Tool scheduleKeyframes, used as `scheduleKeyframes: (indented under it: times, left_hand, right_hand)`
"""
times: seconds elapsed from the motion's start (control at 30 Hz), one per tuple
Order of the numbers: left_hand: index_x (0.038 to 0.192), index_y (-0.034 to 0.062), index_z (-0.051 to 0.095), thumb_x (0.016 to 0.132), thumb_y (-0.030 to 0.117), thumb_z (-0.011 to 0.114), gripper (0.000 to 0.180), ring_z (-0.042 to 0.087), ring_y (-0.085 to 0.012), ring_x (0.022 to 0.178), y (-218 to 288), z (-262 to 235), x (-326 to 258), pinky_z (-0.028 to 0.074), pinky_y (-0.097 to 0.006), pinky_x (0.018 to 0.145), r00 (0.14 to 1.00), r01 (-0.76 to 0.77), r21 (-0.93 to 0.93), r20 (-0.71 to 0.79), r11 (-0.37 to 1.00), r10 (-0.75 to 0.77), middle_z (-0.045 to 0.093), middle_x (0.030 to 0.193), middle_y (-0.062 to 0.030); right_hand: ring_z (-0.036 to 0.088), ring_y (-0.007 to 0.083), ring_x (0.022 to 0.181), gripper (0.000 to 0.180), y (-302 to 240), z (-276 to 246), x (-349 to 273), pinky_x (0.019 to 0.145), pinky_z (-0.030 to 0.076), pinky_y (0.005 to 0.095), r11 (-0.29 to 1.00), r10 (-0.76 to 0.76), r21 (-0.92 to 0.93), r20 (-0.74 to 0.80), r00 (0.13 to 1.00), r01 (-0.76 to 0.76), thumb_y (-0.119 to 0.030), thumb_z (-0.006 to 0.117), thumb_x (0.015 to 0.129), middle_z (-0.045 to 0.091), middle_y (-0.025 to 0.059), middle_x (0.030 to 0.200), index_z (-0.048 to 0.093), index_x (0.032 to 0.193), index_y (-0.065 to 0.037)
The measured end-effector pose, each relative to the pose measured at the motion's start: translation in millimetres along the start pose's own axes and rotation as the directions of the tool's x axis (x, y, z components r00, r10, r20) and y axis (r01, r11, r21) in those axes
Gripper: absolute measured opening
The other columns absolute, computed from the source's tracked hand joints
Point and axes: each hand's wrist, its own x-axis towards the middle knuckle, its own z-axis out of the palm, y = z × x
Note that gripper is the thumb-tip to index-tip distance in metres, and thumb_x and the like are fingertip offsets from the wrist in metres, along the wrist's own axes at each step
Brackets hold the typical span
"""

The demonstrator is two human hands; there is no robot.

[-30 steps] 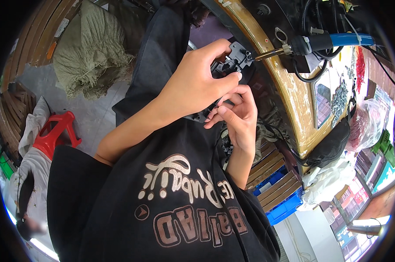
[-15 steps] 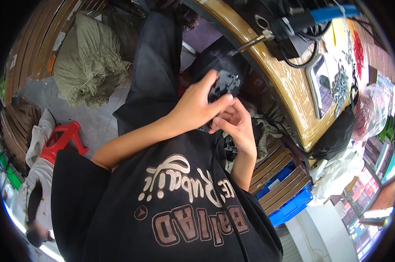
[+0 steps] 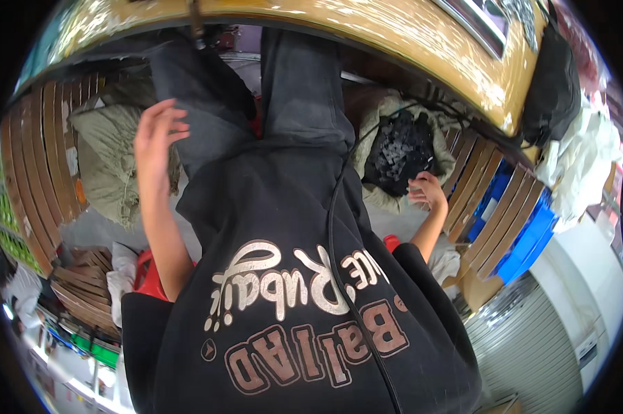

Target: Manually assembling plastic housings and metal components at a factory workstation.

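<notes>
Left hand [image 3: 158, 138] spread, right hand [image 3: 430, 192] likewise, I'm eyeing a two-o'clock sack [image 3: 383, 200] holding black parts [image 3: 399, 146] (table [image 3: 373, 21] crossing twelve).

Over at the person's right, I can see a heap of small black parts [image 3: 399, 148], lying jumbled inside the open mouth of a rumpled olive-grey sack [image 3: 380, 200]; their exact shapes blur together.

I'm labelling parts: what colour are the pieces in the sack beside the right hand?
Black pieces; head view.

bright glare on tabletop [image 3: 394, 34]; edges distorted.
</notes>
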Motion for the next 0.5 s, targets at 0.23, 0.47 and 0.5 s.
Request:
scheduleKeyframes:
  times: [0.23,0.47,0.5]
  left_hand:
    - [0.105,-0.0007,0.053,0.087,0.016,0.049,0.025,0.055,-0.0133,0.077,6,-20,15,0.047,-0.027,0.072,0.995,-0.05,0.01,-0.082,0.999,0.051,0.058,0.092,-0.0099]
    - [0.113,0.0007,0.048,0.088,0.017,0.048,0.03,0.055,-0.0122,0.078,28,-42,27,0.048,-0.027,0.072,0.933,-0.221,0.059,-0.278,0.974,0.228,0.056,0.097,-0.0102]
    - [0.114,0.0009,0.047,0.088,0.017,0.049,0.03,0.055,-0.0118,0.077,35,-52,27,0.048,-0.027,0.072,0.895,-0.27,0.084,-0.345,0.959,0.282,0.056,0.097,-0.0104]
  right_hand:
    - [0.058,0.0184,0.063,0.039,66,14,49,0.054,0.051,0.0352,0.952,-0.035,0.264,-0.416,0.909,0.158,-0.011,0.062,0.072,0.057,0.0093,0.093,0.046,0.107,-0.004]
    - [0.058,0.0163,0.073,0.024,-34,-9,-60,0.057,0.052,0.0284,0.772,-0.379,0.28,-0.517,0.767,0.57,-0.007,0.056,0.079,0.058,0.0096,0.091,0.053,0.101,0.001]
    - [0.058,0.0165,0.073,0.022,-68,-8,-95,0.058,0.052,0.0281,0.705,-0.469,0.276,-0.509,0.722,0.653,-0.006,0.055,0.08,0.058,0.0101,0.092,0.053,0.102,0.001]
